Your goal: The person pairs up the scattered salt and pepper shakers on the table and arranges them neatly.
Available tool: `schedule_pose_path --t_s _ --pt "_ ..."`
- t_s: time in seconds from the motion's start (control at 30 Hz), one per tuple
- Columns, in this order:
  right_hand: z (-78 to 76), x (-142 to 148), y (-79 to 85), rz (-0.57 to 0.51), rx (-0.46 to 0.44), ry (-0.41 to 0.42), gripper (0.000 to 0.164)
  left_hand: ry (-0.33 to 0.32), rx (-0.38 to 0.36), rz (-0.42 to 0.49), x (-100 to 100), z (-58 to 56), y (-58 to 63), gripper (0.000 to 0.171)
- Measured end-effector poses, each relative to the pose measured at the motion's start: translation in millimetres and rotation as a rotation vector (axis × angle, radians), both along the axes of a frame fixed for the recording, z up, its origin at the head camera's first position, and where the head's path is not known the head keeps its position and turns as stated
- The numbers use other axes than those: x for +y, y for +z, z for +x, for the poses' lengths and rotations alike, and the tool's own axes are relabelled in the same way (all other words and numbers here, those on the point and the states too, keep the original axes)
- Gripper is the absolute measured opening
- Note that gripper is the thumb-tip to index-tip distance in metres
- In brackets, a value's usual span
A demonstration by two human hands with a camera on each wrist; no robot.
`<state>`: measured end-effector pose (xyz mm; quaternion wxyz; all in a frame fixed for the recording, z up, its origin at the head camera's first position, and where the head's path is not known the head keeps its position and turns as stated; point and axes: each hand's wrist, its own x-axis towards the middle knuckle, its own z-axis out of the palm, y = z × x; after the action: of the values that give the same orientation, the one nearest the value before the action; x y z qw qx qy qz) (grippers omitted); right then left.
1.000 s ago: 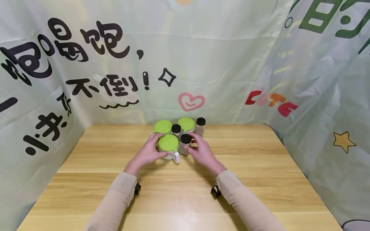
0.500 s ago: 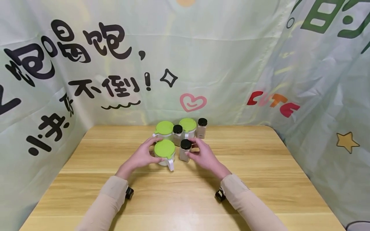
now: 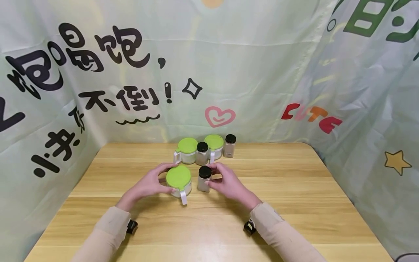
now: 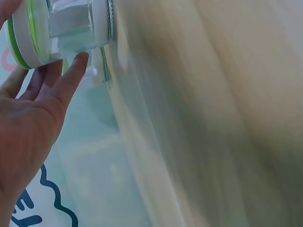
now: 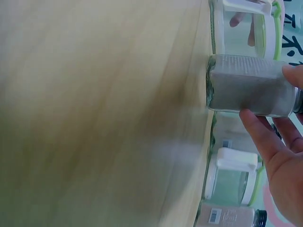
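Note:
My left hand (image 3: 148,185) grips a clear round seasoning jar (image 3: 179,179) with a green lid and a white handle that points toward me. In the left wrist view its fingers curve round the glass side of the jar (image 4: 71,23). Just right of it, my right hand (image 3: 229,182) holds a square spice bottle (image 3: 204,180) with a black cap. The right wrist view shows this bottle (image 5: 251,87) upright, filled with greyish powder, thumb and fingers (image 5: 259,132) on either side near the cap.
Behind the hands stand two more green-lidded jars, one at left (image 3: 187,147) and one at right (image 3: 214,143). A black-capped bottle (image 3: 202,154) sits between them, another bottle (image 3: 230,145) at the right end. A printed cloth (image 3: 262,72) hangs behind the wooden table (image 3: 278,189).
Both hands have drawn the jar and the bottle toward the person, away from the back group. The jar has also shifted left, so a gap now shows between it and the bottle.

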<state>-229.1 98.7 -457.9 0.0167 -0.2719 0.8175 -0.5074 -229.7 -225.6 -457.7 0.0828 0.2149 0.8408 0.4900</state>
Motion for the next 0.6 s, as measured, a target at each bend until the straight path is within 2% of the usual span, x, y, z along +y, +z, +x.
schedule_pose_path --t_s 0.3,0.5,0.6 --pt "8.4 -16.3 0.5 -0.033 0.001 0.090 0.051 -0.056 -0.058 0.072 -23.3 12.2 -0.9 0.092" --pt "15.9 -28.9 -0.9 -0.022 0.003 0.136 0.052 -0.070 -0.086 0.076 -39.7 23.1 -0.5 0.091" --pt "20.3 -35.0 -0.1 -0.024 -0.013 0.164 0.052 -0.098 -0.093 0.094 -47.8 28.5 -0.3 0.093"
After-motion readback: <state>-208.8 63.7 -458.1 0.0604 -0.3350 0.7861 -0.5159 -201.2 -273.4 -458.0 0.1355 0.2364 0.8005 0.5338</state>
